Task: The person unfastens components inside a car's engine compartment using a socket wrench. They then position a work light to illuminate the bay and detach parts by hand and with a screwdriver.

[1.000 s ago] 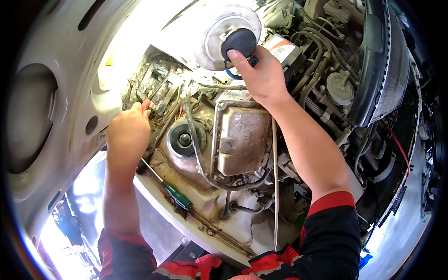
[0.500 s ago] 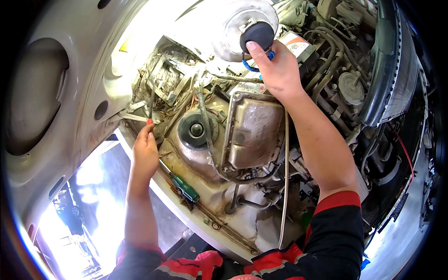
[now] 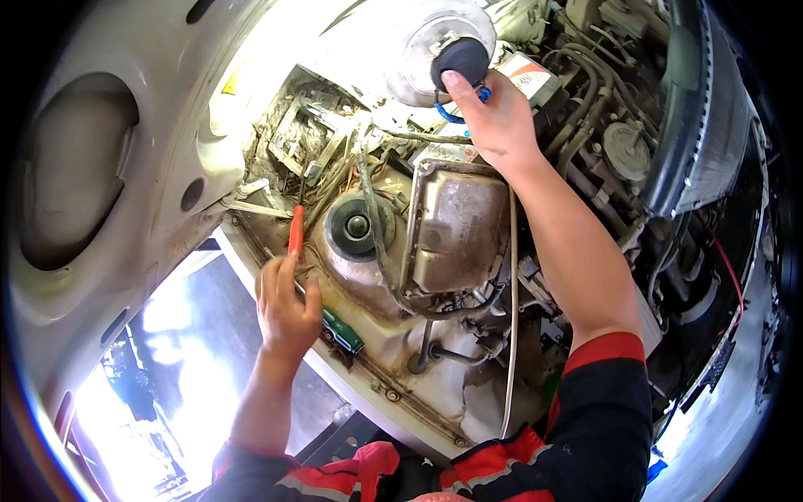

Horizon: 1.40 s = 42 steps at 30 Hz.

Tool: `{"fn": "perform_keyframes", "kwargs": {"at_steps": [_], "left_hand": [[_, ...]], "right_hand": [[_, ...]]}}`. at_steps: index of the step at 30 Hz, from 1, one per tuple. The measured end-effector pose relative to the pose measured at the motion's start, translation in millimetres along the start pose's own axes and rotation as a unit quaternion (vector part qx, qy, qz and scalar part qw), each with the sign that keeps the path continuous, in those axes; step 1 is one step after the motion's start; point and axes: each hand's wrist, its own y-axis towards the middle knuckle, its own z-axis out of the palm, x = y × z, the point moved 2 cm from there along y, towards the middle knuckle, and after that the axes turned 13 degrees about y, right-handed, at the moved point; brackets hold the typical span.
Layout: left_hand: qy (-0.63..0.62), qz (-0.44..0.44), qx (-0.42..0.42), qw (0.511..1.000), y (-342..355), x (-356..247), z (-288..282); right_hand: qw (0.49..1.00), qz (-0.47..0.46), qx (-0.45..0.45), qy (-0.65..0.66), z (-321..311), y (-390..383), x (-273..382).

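My left hand [image 3: 287, 308] is closed around the lower end of a red-handled screwdriver [image 3: 297, 230]. Its dark shaft points away from me, toward a grimy square opening [image 3: 305, 125] in the engine bay. At the far side, my right hand [image 3: 502, 117] grips what looks like a round lamp [image 3: 462, 63], with a black back, a wide silver dish and a blue cord loop. Strong light falls on the bay to the left of it. Close beside my left hand, a green-handled screwdriver [image 3: 341, 332] lies along the fender edge.
The raised hood [image 3: 159, 159] fills the left side. Near the middle are a round strut mount [image 3: 358, 226] and a dirty metal box [image 3: 458, 226]. A thin pale rod [image 3: 511, 335] stands across the bay. Hoses and a radiator [image 3: 719, 151] lie to the right.
My left hand has shifted right and nearer to me. More of the red handle now shows, its shaft tilted to the right. The right hand with the lamp has barely moved.
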Motion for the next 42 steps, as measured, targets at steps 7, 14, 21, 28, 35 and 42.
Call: {"fn": "perform_keyframes", "kwargs": {"at_steps": [7,14,21,28,35,42], "left_hand": [[-0.082,0.011,0.047,0.996,-58.7,9.7,-16.1],[-0.224,0.066,0.108,0.966,-60.2,-56.1,-67.6],[-0.188,0.142,0.203,0.95,-91.1,-89.4,-122.8],[-0.157,0.185,0.315,0.917,-108.6,-115.3,-159.3],[-0.147,0.211,0.315,0.913,-68.1,-111.2,-134.9],[-0.297,0.05,0.268,0.915,30.2,-69.0,-51.7]], "right_hand": [[0.999,0.0,0.033,-0.038,-9.2,-3.1,23.2],[0.993,0.091,-0.024,0.065,-43.8,-97.9,97.2],[0.956,0.094,-0.021,0.278,-87.9,-195.2,94.5],[0.982,0.165,0.027,0.086,-181.2,-235.8,124.9],[0.956,0.253,-0.055,0.141,-290.3,-233.4,76.7],[0.815,0.165,-0.351,0.431,-266.5,-219.8,3.4]]}}
